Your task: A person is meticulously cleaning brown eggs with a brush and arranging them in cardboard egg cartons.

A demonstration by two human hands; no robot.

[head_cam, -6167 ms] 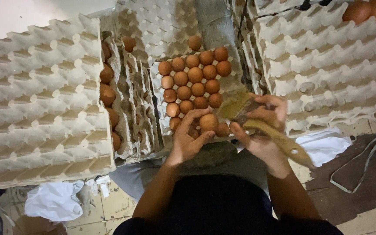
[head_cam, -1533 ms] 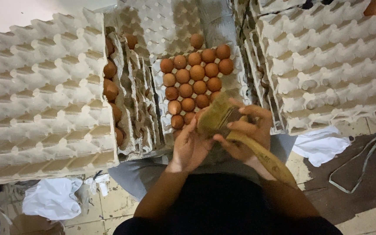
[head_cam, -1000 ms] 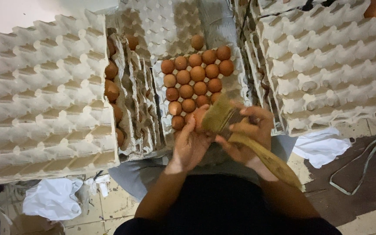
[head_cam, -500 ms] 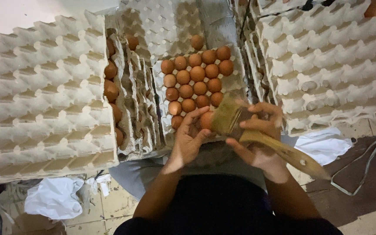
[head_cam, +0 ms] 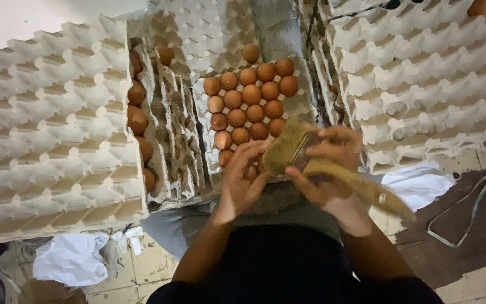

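- The left hand is cupped with fingers curled around a brown egg, held just over the near edge of the egg tray; only a small part of that egg shows between the fingers.
- The right hand is closed around a paintbrush, gripping it near the metal band. The bristles point left and upward and meet the left hand's fingertips at the held egg; the wooden handle runs down to the right, past the wrist.
- The two hands are close together, nearly touching at the brush head.
- The tray lies directly ahead of the person and is partly filled with rows of brown eggs; its nearest cups sit under the hands.
- To the left stands a tall stack of empty grey pulp trays. Between it and the filled tray, several trays stand on edge, with more brown eggs visible along the gap beside the stack.
- To the right stands a second stack of empty trays.
- White crumpled plastic lies on the tiled floor at lower left; a white cloth or bag lies at the foot of the right stack, with a loose strap on the floor beside it.
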